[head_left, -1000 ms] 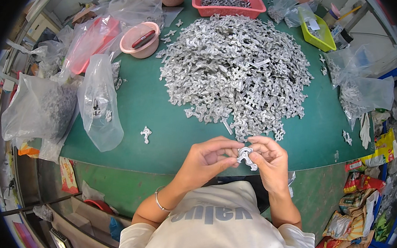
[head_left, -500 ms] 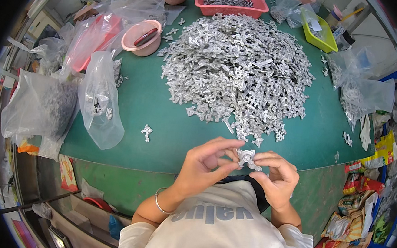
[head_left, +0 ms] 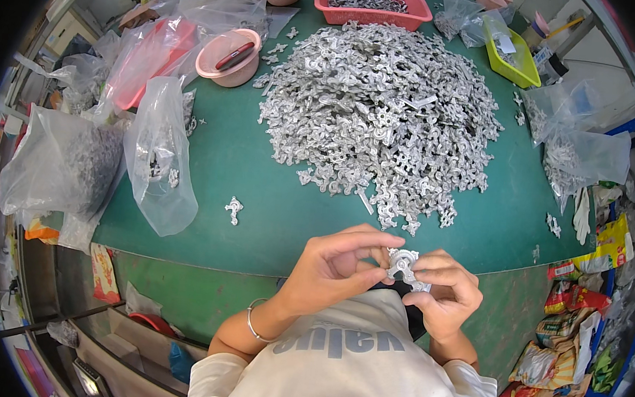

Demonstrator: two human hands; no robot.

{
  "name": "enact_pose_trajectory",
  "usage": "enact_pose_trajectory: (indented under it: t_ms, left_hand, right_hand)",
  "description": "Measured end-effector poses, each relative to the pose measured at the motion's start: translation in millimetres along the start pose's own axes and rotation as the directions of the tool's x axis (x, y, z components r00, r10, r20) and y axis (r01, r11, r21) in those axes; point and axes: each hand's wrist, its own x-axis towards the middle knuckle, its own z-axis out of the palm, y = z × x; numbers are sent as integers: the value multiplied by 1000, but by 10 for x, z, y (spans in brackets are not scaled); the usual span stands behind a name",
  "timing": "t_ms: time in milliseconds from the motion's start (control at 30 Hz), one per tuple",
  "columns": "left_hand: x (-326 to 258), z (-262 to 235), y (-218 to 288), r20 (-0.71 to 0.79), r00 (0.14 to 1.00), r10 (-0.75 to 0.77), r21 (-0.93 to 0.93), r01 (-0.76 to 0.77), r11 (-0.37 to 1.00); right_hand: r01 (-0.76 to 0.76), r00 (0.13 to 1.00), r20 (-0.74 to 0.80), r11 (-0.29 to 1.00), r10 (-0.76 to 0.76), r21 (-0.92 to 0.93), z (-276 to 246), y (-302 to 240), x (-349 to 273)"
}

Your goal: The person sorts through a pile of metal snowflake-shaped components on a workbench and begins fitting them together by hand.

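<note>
- The green tabletop (head_left: 280,203) has its curved near edge just in front of the shirt (head_left: 342,357); a broad stretch of green shows between the clear plastic bag (head_left: 160,164) and the heap of castings (head_left: 384,114).
- The silver metal casting sits between both hands, above the table's near edge and below the heap.
- The left hand (head_left: 339,260) is narrowed, thumb and fingers pinching the casting's left side; the right hand (head_left: 448,287) pinches its right side.
- The silver metal casting (head_left: 403,263) has its rounded body away from the chest, its splayed legs toward it; its long axis is hard to judge.
- Fingers cover its right part, and the right fingertips' exact contact is hidden.
- A loose casting (head_left: 234,210) lies left, well apart, its length running roughly away from the person.
</note>
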Motion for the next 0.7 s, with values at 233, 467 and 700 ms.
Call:
enact_pose_trajectory:
  t_ms: [233,467,700]
  left_hand:
    - [10,9,28,34,999,-16,-52,17,998]
    - [10,56,-13,-76,996,-46,-23,45,999]
    - [-253,-859,-260,-351,888,298,879,203,433]
  right_hand:
    - [61,998,4,998,-61,-13,-1,15,-20]
    - [13,1000,14,999,-13,-44,52,74,-52]
    - [-288,955,-206,842,215,-456,-96,683,-13]
